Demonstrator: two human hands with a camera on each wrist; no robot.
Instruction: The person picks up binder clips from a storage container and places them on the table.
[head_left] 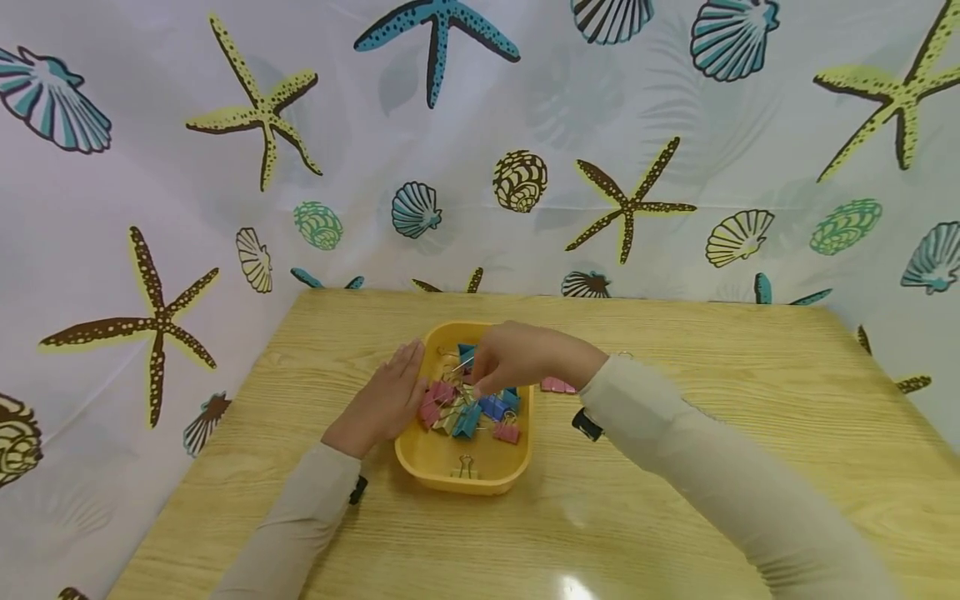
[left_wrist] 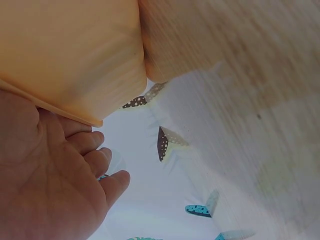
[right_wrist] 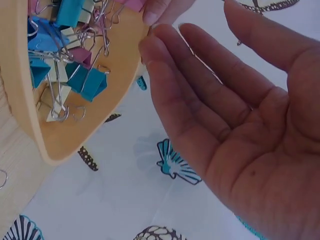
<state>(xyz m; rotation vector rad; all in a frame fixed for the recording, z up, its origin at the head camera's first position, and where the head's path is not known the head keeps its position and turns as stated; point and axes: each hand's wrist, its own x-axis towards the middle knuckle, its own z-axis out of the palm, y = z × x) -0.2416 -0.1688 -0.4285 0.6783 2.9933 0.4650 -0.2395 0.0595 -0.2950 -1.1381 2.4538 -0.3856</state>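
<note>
- Left hand [head_left: 384, 400] lay flat against the left outer wall of the tray [head_left: 420, 461], fingers straight and together, palm toward the wall; the left wrist view showed the relaxed fingers [left_wrist: 95, 150] just past the tray's rim, gripping nothing.
- Right hand [head_left: 517, 357] hovered over the middle of the tray, forearm reaching in from the right, knuckles up. In the right wrist view the palm was open, fingers [right_wrist: 200, 95] straight and slightly spread, fingertips close to the tray's edge. No clip was seen between them; the head view hid the fingertips, so whether they touched a clip could not be told.
- Tray: yellow plastic, shallow, rounded corners, smooth matte walls. It sat near the centre of the table [head_left: 712, 400], between the two hands.
- Binder clips [head_left: 468, 412]: a tangled heap in pink, blue and cream with thin wire handles, piled in the far half of the tray just under the right hand. One clip lay apart near the tray's front wall.
- A pink clip [head_left: 557, 385] rested on the table just right of the tray, beside the right wrist.
- Table: pale wood grain, glossy. Behind it hung a curtain [head_left: 450, 167] printed with starfish and shells.
- Both sleeves were light beige; a dark strap showed at each wrist.
</note>
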